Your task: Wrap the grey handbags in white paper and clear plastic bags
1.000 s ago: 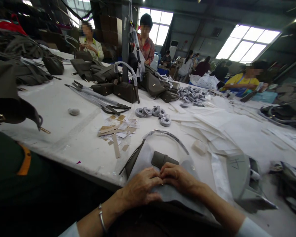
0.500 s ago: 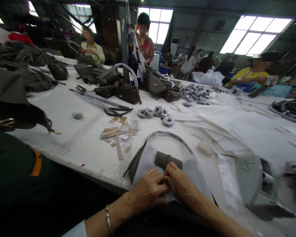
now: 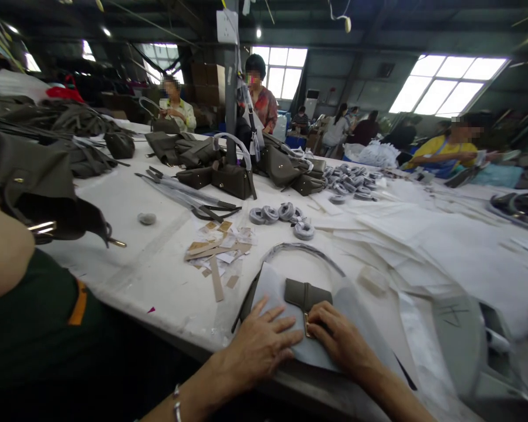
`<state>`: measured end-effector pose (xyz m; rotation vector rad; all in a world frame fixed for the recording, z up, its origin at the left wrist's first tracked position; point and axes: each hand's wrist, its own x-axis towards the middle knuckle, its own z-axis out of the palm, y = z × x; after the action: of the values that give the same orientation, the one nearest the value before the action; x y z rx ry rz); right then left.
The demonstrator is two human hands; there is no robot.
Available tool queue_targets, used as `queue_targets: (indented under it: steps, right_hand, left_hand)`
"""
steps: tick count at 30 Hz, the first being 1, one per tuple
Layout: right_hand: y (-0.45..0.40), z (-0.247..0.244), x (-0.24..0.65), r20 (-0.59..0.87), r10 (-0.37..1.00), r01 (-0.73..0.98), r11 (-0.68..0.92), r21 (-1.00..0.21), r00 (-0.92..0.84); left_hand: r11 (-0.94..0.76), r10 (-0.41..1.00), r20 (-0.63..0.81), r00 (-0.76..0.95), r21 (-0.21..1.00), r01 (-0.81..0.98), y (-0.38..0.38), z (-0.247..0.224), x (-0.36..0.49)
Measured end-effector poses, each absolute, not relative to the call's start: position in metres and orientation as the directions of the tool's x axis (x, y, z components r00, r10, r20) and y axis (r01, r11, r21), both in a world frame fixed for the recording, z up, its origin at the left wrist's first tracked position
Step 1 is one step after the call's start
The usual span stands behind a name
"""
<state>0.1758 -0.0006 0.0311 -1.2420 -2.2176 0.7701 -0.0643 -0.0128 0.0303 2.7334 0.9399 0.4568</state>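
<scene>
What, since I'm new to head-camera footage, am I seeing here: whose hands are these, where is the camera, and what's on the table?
There is no machine here: these are a person's bare hands, seen from one camera worn on that person's head, looking forward and down. At the near edge of the table rests a dark handbag with a pale sheet over its front. The left hand lies spread on the sheet; the right hand's fingertips are at a gold-coloured clasp, though whether they grip it is hidden. Beyond lie paper scraps, grey coils and more bags. Other people work farther back.
</scene>
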Motion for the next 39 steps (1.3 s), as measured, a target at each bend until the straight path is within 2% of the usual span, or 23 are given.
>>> queue_targets:
  steps: [3,6,10,12,15,19,22,25,28,32,35,39]
  right_hand:
    - [0.004,0.049,0.176,0.021,0.865,0.661,0.399,-0.635,-0.502]
    - [0.013,0.076,0.169,-0.054,0.877,0.75,0.375,-0.546,-0.478]
    - [0.036,0.098,0.143,0.054,0.865,0.773,0.473,-0.423,-0.499]
    - [0.048,0.09,0.129,0.106,0.839,0.76,0.531,-0.375,-0.533]
    - [0.06,0.062,0.117,0.068,0.82,0.765,0.557,-0.323,-0.568]
    - [0.061,0.033,0.116,0.002,0.827,0.782,0.533,-0.323,-0.562]
    - [0.057,0.032,0.119,-0.013,0.827,0.78,0.524,-0.343,-0.562]
    - [0.053,0.038,0.123,-0.034,0.837,0.787,0.498,-0.364,-0.546]
    - [0.053,0.049,0.125,-0.111,0.844,0.802,0.446,-0.397,-0.525]
    - [0.063,0.069,0.116,-0.215,0.814,0.803,0.419,-0.424,-0.539]
    - [0.072,0.072,0.102,-0.141,0.799,0.774,0.498,-0.392,-0.585]
    - [0.078,0.047,0.092,-0.02,0.742,0.688,0.612,-0.39,-0.671]
  left_hand:
    - [-0.76,0.643,0.237,0.728,0.317,0.568,-0.012,0.023,-0.068]
    - [-0.767,0.633,0.241,0.736,0.328,0.552,-0.012,0.023,-0.068]
    - [-0.766,0.619,0.213,0.756,0.378,0.52,-0.009,0.033,-0.07]
    - [-0.756,0.626,0.21,0.751,0.401,0.518,-0.008,0.039,-0.071]
    - [-0.748,0.634,0.23,0.739,0.424,0.51,-0.007,0.043,-0.071]
    - [-0.746,0.648,0.311,0.695,0.441,0.499,-0.013,0.034,-0.07]
    - [-0.685,0.726,0.463,0.509,0.424,0.592,-0.02,0.013,-0.067]
    - [-0.595,0.76,0.549,0.347,0.374,0.711,-0.026,-0.004,-0.063]
    - [-0.603,0.755,0.541,0.37,0.351,0.717,-0.028,-0.006,-0.061]
    - [-0.64,0.745,0.518,0.419,0.38,0.668,-0.023,0.003,-0.062]
    - [-0.653,0.729,0.545,0.414,0.374,0.658,-0.018,-0.004,-0.062]
    - [-0.663,0.717,0.565,0.409,0.372,0.65,-0.015,-0.027,-0.062]
